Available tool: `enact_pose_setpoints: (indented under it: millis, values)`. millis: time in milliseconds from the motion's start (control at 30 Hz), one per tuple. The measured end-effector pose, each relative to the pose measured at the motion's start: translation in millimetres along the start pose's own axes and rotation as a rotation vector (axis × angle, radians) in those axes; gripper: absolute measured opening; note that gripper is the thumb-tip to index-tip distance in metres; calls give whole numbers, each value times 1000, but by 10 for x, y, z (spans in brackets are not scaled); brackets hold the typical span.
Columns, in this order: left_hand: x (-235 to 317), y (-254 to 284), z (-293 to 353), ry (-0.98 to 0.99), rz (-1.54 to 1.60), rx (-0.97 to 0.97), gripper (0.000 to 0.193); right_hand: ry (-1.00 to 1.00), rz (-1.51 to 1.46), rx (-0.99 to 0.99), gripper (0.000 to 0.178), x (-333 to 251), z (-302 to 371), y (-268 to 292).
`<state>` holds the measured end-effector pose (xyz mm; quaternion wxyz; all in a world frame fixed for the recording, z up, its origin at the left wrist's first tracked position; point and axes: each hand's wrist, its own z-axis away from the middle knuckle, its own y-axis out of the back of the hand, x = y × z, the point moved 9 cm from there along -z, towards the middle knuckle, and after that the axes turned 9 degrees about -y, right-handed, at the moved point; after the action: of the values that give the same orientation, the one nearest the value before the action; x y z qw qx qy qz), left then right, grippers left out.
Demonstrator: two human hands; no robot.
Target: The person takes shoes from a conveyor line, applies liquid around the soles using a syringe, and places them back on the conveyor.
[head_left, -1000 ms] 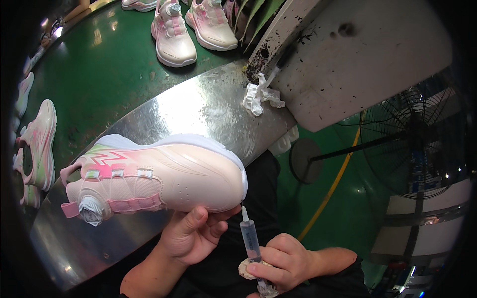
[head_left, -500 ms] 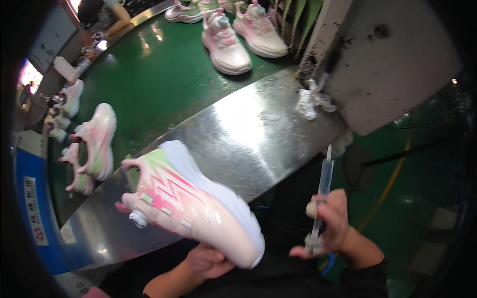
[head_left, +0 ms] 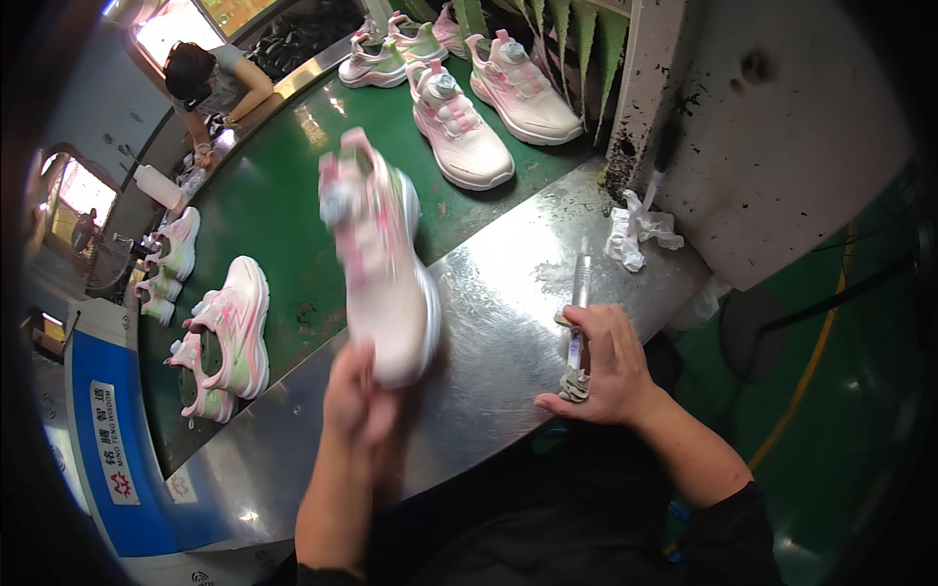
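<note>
A pink-and-white sneaker (head_left: 386, 283) with a dial on its tongue is gripped at the toe by my left hand (head_left: 360, 396). It is smeared by motion, heel pointing away from me, over the edge between the metal ledge (head_left: 489, 322) and the green conveyor (head_left: 283, 186). My right hand (head_left: 611, 363) holds a clear syringe (head_left: 582, 283), its tip upward, above the metal ledge. The thumb lies by the plunger end, which is wrapped in something greyish; the fingers curl round the barrel.
A pair of matching sneakers (head_left: 459, 132) stands at the far side of the conveyor, with more behind. Another pair (head_left: 234, 327) rests at the left. Crumpled white tissue (head_left: 630, 232) lies by the grey panel (head_left: 772, 146). Another person (head_left: 210, 88) leans over the far left.
The held sneaker has swung up and away from me, turning from its side to show its top. My right hand with the syringe has shifted left and farther forward. The view has tilted upward slightly.
</note>
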<state>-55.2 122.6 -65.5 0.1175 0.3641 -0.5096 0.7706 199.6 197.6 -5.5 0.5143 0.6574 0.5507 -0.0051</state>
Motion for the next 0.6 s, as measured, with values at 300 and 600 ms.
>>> enact_pose_setpoints:
  millis: [300,600]
  values:
    - [691,508,180,-282,-409,61,19,-86,-47,32,87,209,36,60]
    - [2271,2365,549,-619,-921,415,46,7,21,49,76,120,42,127]
